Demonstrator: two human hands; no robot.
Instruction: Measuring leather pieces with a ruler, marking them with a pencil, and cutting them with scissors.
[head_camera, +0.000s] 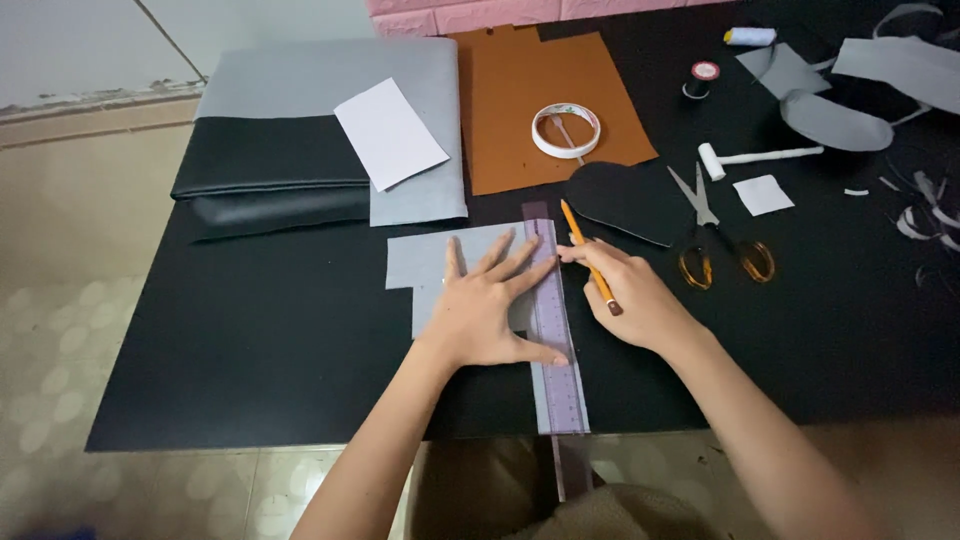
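Head view, looking down on a black surface (250, 350). Left hand (485, 310) flat, fingers (512, 258) spread apart, pressing on a grey sheet (430, 262) and on the edge of a clear ruler (555, 345). Ruler lying lengthwise, away from the body, over the sheet's right edge, near end past the surface's front edge. Right hand (635, 300) just right of the ruler, fingers closed around an orange pencil (588, 258), tip pointing away and sitting close by the ruler's right edge. Hands near each other, ruler between them.

Beyond the hands: a brown sheet (545, 95) with a tape roll (566, 130) on it; a black rounded piece (625, 198) just beside the pencil tip. Scissors (715, 235) with amber handles to the right, shut, near a small white square (762, 194) and a white mallet (755, 156). Further back, a black spool (702, 78), a white spool (750, 36) and grey cut pieces (835, 120). At left, folded grey and black material (290, 150), a white card (390, 132) on top. Tiled floor (60, 300) at left.
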